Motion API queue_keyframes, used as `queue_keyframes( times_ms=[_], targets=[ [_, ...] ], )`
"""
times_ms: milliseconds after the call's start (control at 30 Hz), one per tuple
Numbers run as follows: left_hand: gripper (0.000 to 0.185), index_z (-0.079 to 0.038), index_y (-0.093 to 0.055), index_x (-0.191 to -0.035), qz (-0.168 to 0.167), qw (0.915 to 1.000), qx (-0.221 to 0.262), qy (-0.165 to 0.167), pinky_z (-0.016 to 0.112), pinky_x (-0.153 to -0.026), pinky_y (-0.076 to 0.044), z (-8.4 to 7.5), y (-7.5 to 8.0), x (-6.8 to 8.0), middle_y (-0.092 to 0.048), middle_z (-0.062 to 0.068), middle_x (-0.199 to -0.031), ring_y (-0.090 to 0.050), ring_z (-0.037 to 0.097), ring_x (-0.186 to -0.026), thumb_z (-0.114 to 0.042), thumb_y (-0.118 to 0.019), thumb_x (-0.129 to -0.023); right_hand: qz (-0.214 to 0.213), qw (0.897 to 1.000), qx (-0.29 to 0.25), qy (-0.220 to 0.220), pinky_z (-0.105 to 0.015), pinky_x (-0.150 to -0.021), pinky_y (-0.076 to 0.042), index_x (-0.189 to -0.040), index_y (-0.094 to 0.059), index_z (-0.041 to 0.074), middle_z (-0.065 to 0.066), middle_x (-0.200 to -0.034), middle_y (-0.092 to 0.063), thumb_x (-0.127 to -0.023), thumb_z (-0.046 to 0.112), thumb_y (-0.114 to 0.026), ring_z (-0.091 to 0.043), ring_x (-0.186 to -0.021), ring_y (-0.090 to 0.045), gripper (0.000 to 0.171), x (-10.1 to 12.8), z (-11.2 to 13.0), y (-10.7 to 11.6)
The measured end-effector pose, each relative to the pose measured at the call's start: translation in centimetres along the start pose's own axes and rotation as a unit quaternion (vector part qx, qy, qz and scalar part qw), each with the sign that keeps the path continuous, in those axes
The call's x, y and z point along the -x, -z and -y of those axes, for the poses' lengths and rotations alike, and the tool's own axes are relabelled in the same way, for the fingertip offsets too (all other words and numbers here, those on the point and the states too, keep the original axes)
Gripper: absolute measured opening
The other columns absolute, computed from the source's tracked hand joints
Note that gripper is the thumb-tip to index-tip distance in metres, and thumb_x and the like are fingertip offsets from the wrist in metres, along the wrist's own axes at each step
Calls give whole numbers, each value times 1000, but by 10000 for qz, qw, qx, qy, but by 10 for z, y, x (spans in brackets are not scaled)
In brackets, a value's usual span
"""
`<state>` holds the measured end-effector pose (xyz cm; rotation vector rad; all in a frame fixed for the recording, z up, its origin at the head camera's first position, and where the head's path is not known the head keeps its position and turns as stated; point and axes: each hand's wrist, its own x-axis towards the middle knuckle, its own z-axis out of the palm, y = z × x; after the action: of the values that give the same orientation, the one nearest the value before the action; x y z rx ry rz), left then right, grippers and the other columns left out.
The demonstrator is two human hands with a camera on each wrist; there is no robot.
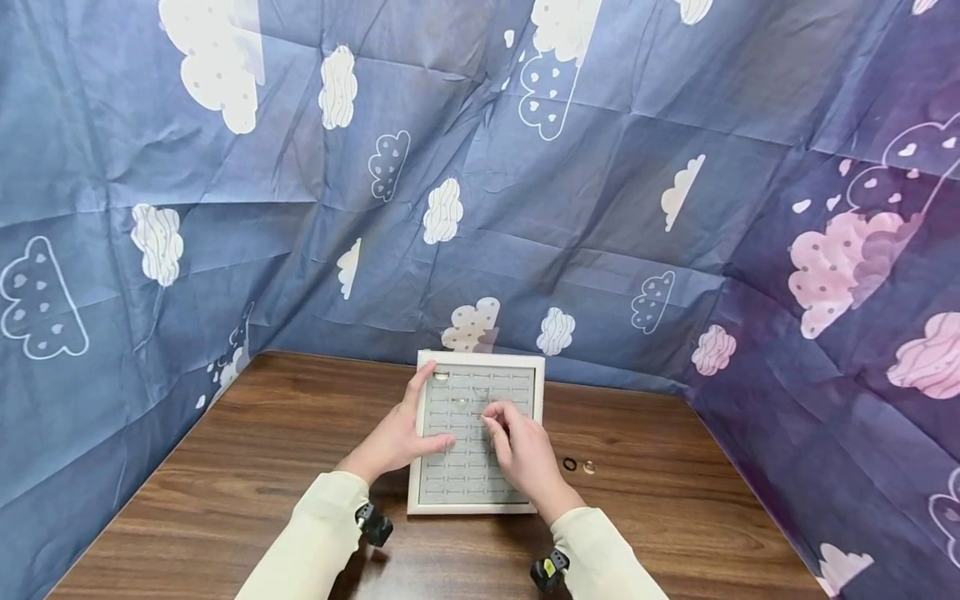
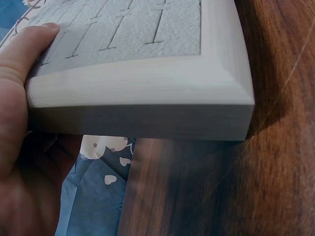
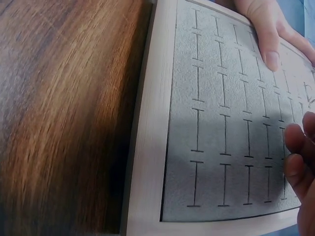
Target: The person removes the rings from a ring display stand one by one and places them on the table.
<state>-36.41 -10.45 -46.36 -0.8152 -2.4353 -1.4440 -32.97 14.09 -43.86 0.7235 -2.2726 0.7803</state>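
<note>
Two hands work at a ring display tray (image 1: 536, 392), a pale-framed rectangle with a grey slotted insert, lying flat on the wooden table (image 1: 262, 467) near the middle of its far half. Its long axis runs away from the person toward the cloud-printed blue backdrop (image 1: 600, 208), one short end facing the person and the other nearly touching the backdrop. The slots run in columns along that same axis. The left hand (image 1: 397, 437) grasps the tray's left edge: the thumb lies across the grey insert while the fingers reach up along the frame's side, and the left wrist view shows the palm (image 2: 15, 147) pressed against the frame's side. The right hand (image 1: 525, 450) hovers over the middle of the insert with fingers curled inward and the tips together at about the centre of the grid; whether they pinch something cannot be told, since the spot is too small and partly hidden. A few rings sit in slots near the tray's far end, among them one at the far left corner (image 1: 441, 376). On the table just to the right of the tray lie a dark ring (image 1: 570, 464) and a gold-coloured ring (image 1: 589, 467), close together.
</note>
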Motion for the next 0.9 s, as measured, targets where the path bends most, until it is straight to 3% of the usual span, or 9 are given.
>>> queue_keyframes(
  times_ms=[100, 267, 600, 767, 900],
  targets=[
    [120, -30, -2, -172, -30, 10000, 14, -14, 43, -97, -60, 0, 0, 0, -77, 14, -131, -79, 22, -101, -18, -90, -90, 10, 10000, -64, -48, -23, -64, -45, -107, -67, 12, 9, -77, -59, -106, 13, -68, 0, -67, -47, 2, 1, 1, 3],
    [120, -30, -1, -172, 30, 10000, 36, -6, 42, -97, -60, 0, 0, 0, -76, 14, -132, -79, 22, -102, -17, -89, -91, 34, 9997, -171, -189, -21, -62, -46, -105, -68, 13, 9, -76, -63, -100, 9, -74, 1, -66, -49, 8, 3, 1, 11],
    [120, -28, -4, -172, -109, 9999, -30, -82, 46, -97, -60, 0, -2, -1, -78, 14, -125, -78, 22, -100, -19, -91, -90, 72, 9987, -359, -361, -21, -64, -53, -102, -69, 13, 7, -80, -69, -98, 6, -75, 4, -69, -56, 10, 7, -8, 27],
    [121, -31, -3, -172, -50, 9999, -34, 131, 47, -99, -58, -1, -1, 0, -78, 12, -128, -77, 23, -104, -19, -91, -89, 88, 9986, -365, -367, -21, -64, -54, -102, -69, 13, 7, -82, -70, -97, 5, -76, 4, -69, -56, 11, 11, -13, 33],
    [121, -30, -1, -172, 14, 9999, -14, 114, 48, -101, -58, -3, 0, 0, -77, 13, -130, -78, 25, -107, -19, -90, -90, 81, 9990, -284, -335, -21, -64, -55, -102, -70, 13, 6, -83, -71, -96, 4, -76, 4, -70, -57, 13, 14, -18, 39]
  ],
)
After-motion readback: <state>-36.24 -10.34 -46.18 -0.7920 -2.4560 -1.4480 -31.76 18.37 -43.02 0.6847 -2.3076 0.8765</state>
